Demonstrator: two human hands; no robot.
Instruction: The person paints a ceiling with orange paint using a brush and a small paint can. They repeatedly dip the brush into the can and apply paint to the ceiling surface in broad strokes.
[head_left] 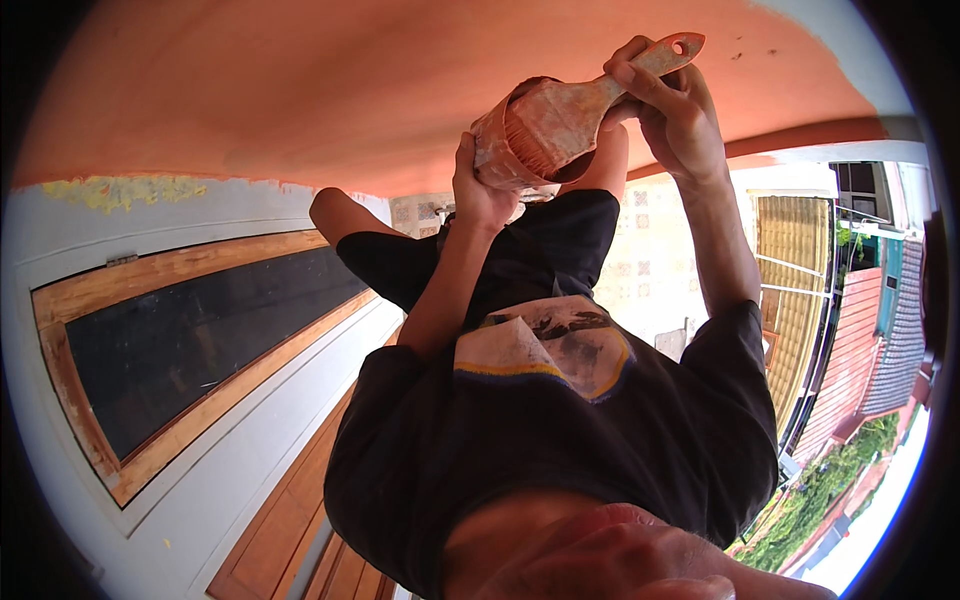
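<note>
orange coat broad across the wall, ragged at its borders

your left hand [483, 195] grips the paint pot [492, 150] around its outer side, with the mouth tilted up toward you; most of those fingers are out of sight behind it, so you cannot read their exact hold from here. your right hand [682, 112] pinches the handle of the wide paintbrush [575, 115] between thumb and fingers. the brush slants over the pot's rim, bristles down inside the mouth, handle end clear of the upper right edge. both are held up in front of the orange wall [330, 90], smeared with the same colour.

as for progress, the middle of that wall looks well covered, though its tone varies and a few small dark marks show near the upper right. along the lower left edge the orange stops in an uneven line against the pale wall [235, 215], where a yellow patch [120, 192] shows. past the upper right edge a pale area [850, 45] has no orange on it. whether either stretch is meant to be coated, you cannot tell from this view.

the wooden frame [215, 260] around the dark panel looks free of orange. how much paint the pot holds is hidden behind the bristles.
</note>
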